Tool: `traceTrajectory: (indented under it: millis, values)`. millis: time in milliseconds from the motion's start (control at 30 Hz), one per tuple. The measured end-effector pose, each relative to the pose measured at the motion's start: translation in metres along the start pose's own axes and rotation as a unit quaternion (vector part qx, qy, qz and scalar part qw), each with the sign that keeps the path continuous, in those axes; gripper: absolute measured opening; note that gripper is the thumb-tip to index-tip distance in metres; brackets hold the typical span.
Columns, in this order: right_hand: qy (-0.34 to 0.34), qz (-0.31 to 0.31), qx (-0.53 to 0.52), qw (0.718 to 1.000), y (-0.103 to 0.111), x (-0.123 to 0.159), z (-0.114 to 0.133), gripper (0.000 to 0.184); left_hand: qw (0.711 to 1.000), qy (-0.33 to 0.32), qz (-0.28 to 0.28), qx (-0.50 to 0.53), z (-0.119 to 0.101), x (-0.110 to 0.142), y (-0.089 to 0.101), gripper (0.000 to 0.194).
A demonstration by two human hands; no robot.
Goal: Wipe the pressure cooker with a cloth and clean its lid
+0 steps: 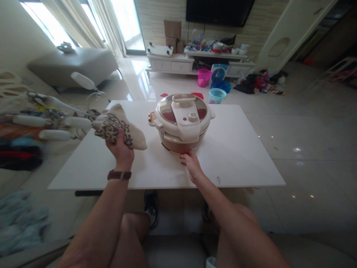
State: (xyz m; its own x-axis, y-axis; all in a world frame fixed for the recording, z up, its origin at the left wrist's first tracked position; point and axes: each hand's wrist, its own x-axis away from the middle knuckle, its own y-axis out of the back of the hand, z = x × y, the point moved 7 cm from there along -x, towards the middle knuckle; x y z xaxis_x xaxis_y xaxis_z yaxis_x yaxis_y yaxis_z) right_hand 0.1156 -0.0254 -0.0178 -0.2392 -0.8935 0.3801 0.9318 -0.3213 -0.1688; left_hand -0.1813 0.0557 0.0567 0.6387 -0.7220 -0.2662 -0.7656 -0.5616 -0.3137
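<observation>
A cream pressure cooker (182, 121) with a closed lid stands near the middle of a low white table (237, 149). My right hand (190, 162) rests at the cooker's front base, fingers curled against it. My left hand (121, 147), with a brown strap at the wrist, is closed on a beige cloth with a dark pattern (118, 124), held just above the table to the left of the cooker.
A rack of white-handled utensils and scissors (47, 115) juts in at the left. Beyond the table are pink (204, 77) and blue baskets (216, 95) on the floor, a cluttered TV stand (195, 61) and a grey sofa (75, 65). My knees sit under the near edge.
</observation>
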Motion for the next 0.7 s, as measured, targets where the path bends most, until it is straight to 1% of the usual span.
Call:
traceTrajectory:
  millis: [33,67,100,133,167,200,233,267,300,333,367,467,500,533,567,600,667,700]
  values:
    - [-0.001,0.001,0.003,1.000,-0.002,0.000,-0.001,0.024,0.999,-0.035,-0.001,-0.019,-0.007,0.012,-0.009,0.046]
    - [-0.002,0.003,0.007,1.000,-0.004,0.000,-0.002,0.024,0.996,-0.068,0.027,-0.056,-0.014,0.025,-0.022,0.046]
    - [-0.004,0.005,0.010,1.000,-0.006,-0.001,-0.004,0.024,0.987,-0.087,0.092,-0.101,-0.019,0.041,-0.041,0.045]
    - [-0.006,0.009,0.014,1.000,-0.008,-0.001,-0.006,0.023,0.969,-0.113,0.169,-0.142,-0.025,0.058,-0.061,0.046]
    - [-0.007,0.013,0.018,1.000,-0.010,-0.002,-0.007,0.023,0.942,-0.145,0.248,-0.173,-0.030,0.077,-0.081,0.047]
    - [-0.008,0.018,0.021,1.000,-0.012,-0.002,-0.009,0.023,0.912,-0.177,0.313,-0.198,-0.035,0.094,-0.098,0.049]
    - [-0.007,0.023,0.025,0.999,-0.014,-0.002,-0.010,0.022,0.882,-0.199,0.362,-0.227,-0.036,0.108,-0.112,0.052]
    - [-0.007,0.026,0.029,0.999,-0.014,-0.003,-0.012,0.021,0.864,-0.219,0.379,-0.247,-0.038,0.116,-0.120,0.057]
    - [-0.006,0.027,0.035,0.999,-0.015,-0.002,-0.013,0.020,0.856,-0.232,0.385,-0.256,-0.038,0.119,-0.125,0.060]
    - [-0.004,0.026,0.041,0.999,-0.014,-0.002,-0.014,0.018,0.856,-0.236,0.380,-0.260,-0.037,0.118,-0.128,0.061]
    - [-0.001,0.024,0.048,0.999,-0.012,-0.001,-0.014,0.017,0.866,-0.231,0.362,-0.255,-0.035,0.114,-0.128,0.060]
    - [0.011,0.018,0.059,0.998,-0.005,0.001,-0.014,0.016,0.924,-0.178,0.266,-0.210,-0.029,0.093,-0.120,0.049]
    - [0.015,0.017,0.059,0.998,-0.002,0.002,-0.014,0.017,0.938,-0.161,0.237,-0.194,-0.028,0.090,-0.118,0.047]
    - [0.019,0.017,0.060,0.998,0.000,0.002,-0.013,0.017,0.945,-0.153,0.224,-0.183,-0.029,0.090,-0.118,0.046]
    - [0.021,0.018,0.060,0.998,0.001,0.001,-0.013,0.017,0.943,-0.156,0.232,-0.180,-0.032,0.094,-0.121,0.046]
    - [0.022,0.021,0.059,0.998,0.000,0.000,-0.014,0.017,0.933,-0.170,0.259,-0.185,-0.036,0.102,-0.127,0.046]
    - [0.033,0.022,0.041,0.998,-0.004,-0.005,-0.014,0.018,0.893,-0.217,0.333,-0.212,-0.044,0.127,-0.140,0.046]
    - [0.043,0.013,0.028,0.999,-0.005,-0.008,-0.013,0.017,0.872,-0.244,0.361,-0.226,-0.047,0.140,-0.145,0.047]
